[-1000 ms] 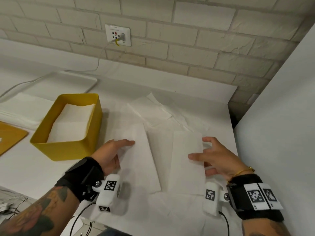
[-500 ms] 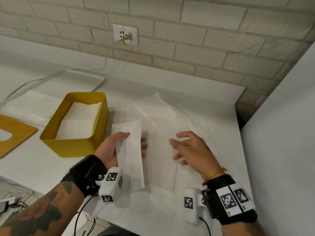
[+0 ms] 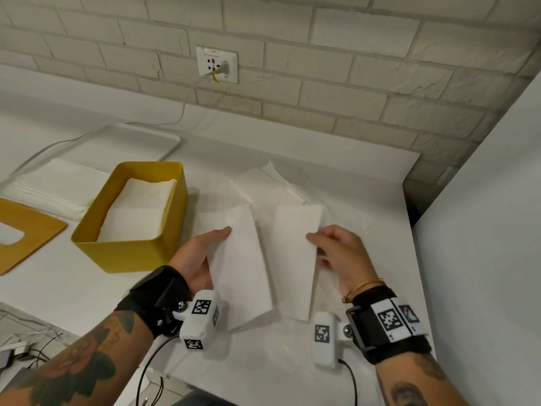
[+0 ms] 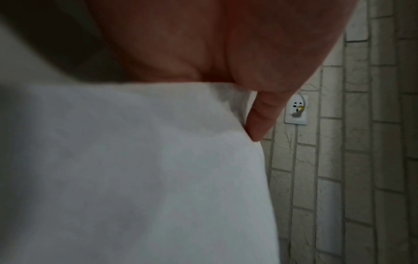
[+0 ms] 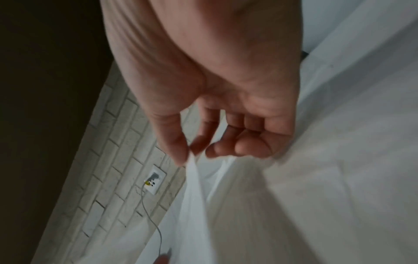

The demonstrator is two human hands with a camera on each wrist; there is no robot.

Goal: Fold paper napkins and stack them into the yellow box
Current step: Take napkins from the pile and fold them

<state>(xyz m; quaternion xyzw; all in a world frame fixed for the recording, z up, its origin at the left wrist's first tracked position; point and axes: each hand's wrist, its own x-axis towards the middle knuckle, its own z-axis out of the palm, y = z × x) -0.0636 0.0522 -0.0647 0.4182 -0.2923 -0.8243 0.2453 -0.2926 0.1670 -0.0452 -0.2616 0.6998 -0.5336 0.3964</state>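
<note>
The left hand (image 3: 199, 256) holds a folded napkin (image 3: 243, 265) lifted off the table (image 3: 380, 186), thumb on top of its left edge and the other fingers hidden beneath it. The right hand (image 3: 341, 253) pinches the right edge of a second folded napkin (image 3: 295, 259) between thumb (image 5: 174, 142) and forefinger, the remaining fingers loosely curled. A narrow gap separates the two napkins between the fingertips. Left of the left fingers stands the yellow box (image 3: 131, 253), with folded napkins stacked inside. Loose sheets (image 3: 263, 183) lie beyond both sets of fingertips; bare tabletop opens to the right, up to a white panel (image 3: 483, 230). The left wrist view is mostly blocked by paper and palm
</note>
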